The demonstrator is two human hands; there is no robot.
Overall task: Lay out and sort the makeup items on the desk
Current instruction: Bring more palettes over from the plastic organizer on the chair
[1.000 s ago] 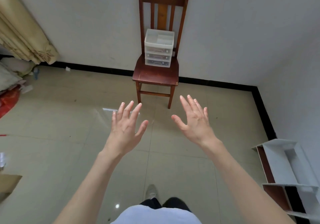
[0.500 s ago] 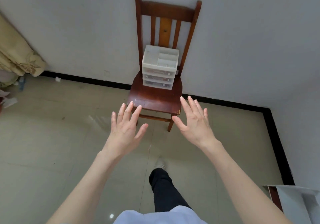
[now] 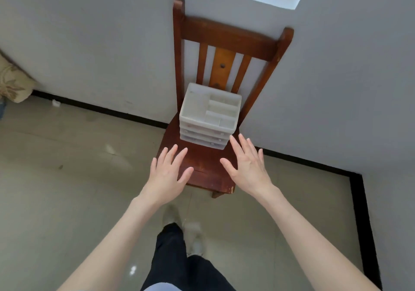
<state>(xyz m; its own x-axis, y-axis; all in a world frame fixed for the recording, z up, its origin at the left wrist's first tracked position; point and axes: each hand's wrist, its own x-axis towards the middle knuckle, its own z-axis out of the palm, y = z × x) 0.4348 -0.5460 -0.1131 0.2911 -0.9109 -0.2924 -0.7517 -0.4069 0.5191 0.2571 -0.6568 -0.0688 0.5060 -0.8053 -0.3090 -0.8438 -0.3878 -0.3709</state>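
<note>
A white plastic makeup organizer [image 3: 210,116] with a divided top tray and three small drawers stands on the seat of a dark red wooden chair [image 3: 202,162] against the wall. My left hand [image 3: 167,173] hovers over the seat's front left part, fingers spread, holding nothing. My right hand [image 3: 248,167] is stretched out to the right, its fingertips close to the organizer's lower right corner, also empty with fingers apart. No loose makeup items or desk are in view.
Tiled floor [image 3: 67,189] spreads to the left and below. The grey wall [image 3: 101,43] with black skirting runs behind the chair and turns along the right side. A curtain hem [image 3: 13,84] hangs at far left. My legs and shoes [image 3: 179,234] are below the hands.
I have walked closer to the chair. It and the organizer now fill the middle of the view, and both open hands have come over the seat near the organizer.
</note>
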